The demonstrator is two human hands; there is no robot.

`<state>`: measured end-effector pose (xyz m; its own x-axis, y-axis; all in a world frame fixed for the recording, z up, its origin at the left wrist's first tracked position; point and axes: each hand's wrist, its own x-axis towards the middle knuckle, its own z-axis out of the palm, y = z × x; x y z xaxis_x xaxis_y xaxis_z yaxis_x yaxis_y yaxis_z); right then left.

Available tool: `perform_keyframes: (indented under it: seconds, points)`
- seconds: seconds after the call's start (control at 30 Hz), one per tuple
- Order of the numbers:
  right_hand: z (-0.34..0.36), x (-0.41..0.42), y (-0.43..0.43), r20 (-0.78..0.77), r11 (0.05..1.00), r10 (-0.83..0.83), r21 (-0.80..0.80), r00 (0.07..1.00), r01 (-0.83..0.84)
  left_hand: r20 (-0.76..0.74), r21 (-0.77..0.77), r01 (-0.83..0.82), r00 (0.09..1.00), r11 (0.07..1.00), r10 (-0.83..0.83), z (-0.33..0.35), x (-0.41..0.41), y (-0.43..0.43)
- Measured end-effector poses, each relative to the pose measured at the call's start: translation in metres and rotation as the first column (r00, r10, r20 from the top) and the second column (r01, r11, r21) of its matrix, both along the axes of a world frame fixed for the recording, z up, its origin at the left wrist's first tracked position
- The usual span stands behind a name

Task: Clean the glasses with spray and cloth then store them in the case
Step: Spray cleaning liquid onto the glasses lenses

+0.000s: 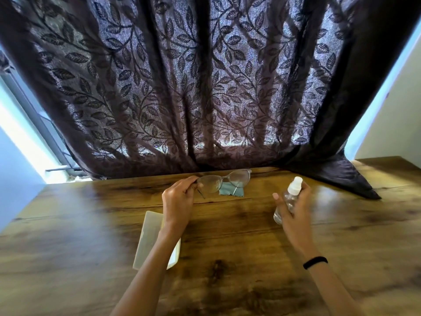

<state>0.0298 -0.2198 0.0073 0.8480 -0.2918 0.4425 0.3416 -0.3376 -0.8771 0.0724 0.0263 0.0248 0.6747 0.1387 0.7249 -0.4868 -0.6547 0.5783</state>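
Now we're pinching glasses (224, 181) by left end, left hand (178, 202), lifted over cloth (232, 190) at far edge; right hand (293, 207) wrapping bottle (288, 199), nozzle aiming at lenses; case (151, 238) waiting near.

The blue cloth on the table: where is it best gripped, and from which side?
I would pinch the cloth at its near right corner, coming from the right: it lies flat, and the glasses in the left hand are held over its far left part.
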Motion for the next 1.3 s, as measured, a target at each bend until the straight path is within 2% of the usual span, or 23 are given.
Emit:
perform_keyframes:
  seconds: [0.23, 0.57, 0.63, 0.77, 0.87, 0.97, 1.1, 1.3]
  points:
    - [-0.017, 0.01, -0.007, -0.002, 0.999, -0.009, 0.032, 1.0, 0.009, 0.01, -0.005, 0.02, 1.0, 1.0, -0.02, -0.001, -0.001, -0.002]
    - [-0.033, 0.003, -0.004, -0.102, 0.999, -0.017, 0.038, 0.995, 0.021, 0.006, -0.019, 0.018, 1.0, 1.0, -0.018, -0.005, 0.001, 0.002]
    - [-0.027, 0.001, -0.003, -0.065, 0.999, -0.026, 0.038, 0.998, 0.028, 0.005, -0.027, 0.017, 1.0, 1.0, -0.017, -0.006, 0.001, 0.003]
    - [-0.004, 0.0, 0.001, 0.159, 0.992, -0.126, 0.049, 0.979, 0.12, 0.014, -0.04, 0.013, 1.0, 0.999, -0.013, -0.006, 0.001, 0.002]
    - [0.019, 0.0, 0.004, 0.282, 0.977, -0.189, -0.038, 0.94, 0.208, 0.026, -0.032, 0.02, 0.999, 0.999, -0.019, -0.005, -0.001, 0.001]
    - [0.036, 0.001, 0.009, 0.327, 0.955, -0.127, -0.213, 0.936, 0.205, 0.063, -0.048, 0.045, 0.997, 0.998, -0.042, 0.0, -0.004, -0.001]
    - [0.048, 0.012, 0.018, 0.213, 0.884, -0.039, -0.448, 0.976, 0.133, 0.122, -0.08, 0.082, 0.99, 0.993, -0.072, 0.008, -0.009, -0.004]
    - [0.055, 0.029, 0.021, 0.103, 0.856, -0.052, -0.507, 0.993, 0.097, 0.171, -0.12, 0.078, 0.984, 0.99, -0.057, 0.019, -0.013, -0.004]
